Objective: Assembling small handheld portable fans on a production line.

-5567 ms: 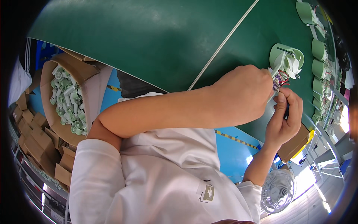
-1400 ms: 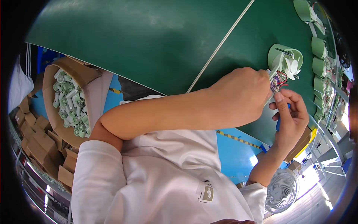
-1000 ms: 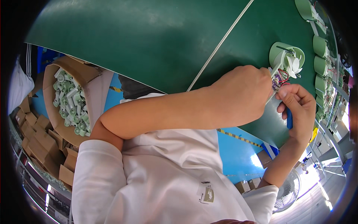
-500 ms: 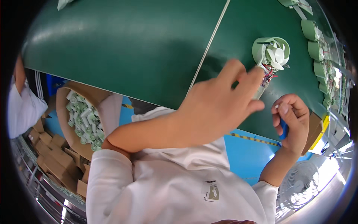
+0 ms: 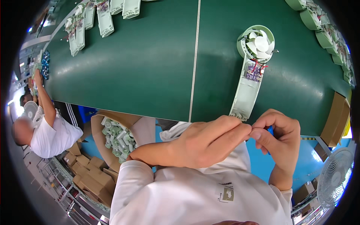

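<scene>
Both hands met below the fan housing [image 5: 250,71] — left hand [image 5: 210,140] fingers pressed together, right hand [image 5: 279,138] pinching a blue piece [image 5: 270,130]; cardboard box [image 5: 112,138] sat alongside.

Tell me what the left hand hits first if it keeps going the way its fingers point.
The left hand points its fingers toward the person's right, and they already meet the right hand at the fingertips. So the right hand's thumb and the small blue part it pinches come first, though depth is hard to judge.

Cardboard box [image 5: 112,140] of parts, standing fan [image 5: 335,176]
</scene>
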{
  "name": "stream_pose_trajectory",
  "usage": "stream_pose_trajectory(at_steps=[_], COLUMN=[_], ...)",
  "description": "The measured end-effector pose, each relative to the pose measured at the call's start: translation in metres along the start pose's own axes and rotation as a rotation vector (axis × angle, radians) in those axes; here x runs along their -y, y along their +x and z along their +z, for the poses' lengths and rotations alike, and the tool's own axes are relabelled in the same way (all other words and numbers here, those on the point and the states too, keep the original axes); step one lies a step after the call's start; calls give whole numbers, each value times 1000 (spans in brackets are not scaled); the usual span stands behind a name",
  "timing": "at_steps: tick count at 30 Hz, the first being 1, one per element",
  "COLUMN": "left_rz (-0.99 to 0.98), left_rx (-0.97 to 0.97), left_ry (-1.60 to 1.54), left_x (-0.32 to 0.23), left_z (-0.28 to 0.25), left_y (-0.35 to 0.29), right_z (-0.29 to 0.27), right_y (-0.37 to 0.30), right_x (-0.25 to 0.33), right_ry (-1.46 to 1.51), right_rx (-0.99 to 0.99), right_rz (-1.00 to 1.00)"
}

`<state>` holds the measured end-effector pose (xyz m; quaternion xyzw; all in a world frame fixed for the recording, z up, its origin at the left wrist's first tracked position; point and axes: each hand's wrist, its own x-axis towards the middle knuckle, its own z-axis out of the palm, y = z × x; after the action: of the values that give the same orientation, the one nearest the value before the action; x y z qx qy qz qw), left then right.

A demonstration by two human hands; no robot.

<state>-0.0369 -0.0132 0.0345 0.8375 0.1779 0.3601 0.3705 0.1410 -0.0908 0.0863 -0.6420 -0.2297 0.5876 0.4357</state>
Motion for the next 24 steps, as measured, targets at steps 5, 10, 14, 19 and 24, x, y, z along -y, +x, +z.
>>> stream_pose_trajectory(at_steps=[5, 10, 14, 19, 24], left_rz=[-12, -108, 74, 163, 178], left_rx=[18, 219, 424, 427, 185], left_ry=[9, -334, -535, 140, 213], left_x=[-5, 1, 9, -1, 3], left_z=[-3, -22, -34, -37, -18], left_y=[0, 8, 16, 19, 20], right_z=[0, -16, -19, -8, -7], right_y=[-3, 1, 4, 3, 9], right_x=[0, -7, 2, -4, -1], right_ry=[-19, 20, -32, -153, -179], right_rx=[11, 222, 534, 155, 19], right_rz=[-47, -14, 75, -69, -215])
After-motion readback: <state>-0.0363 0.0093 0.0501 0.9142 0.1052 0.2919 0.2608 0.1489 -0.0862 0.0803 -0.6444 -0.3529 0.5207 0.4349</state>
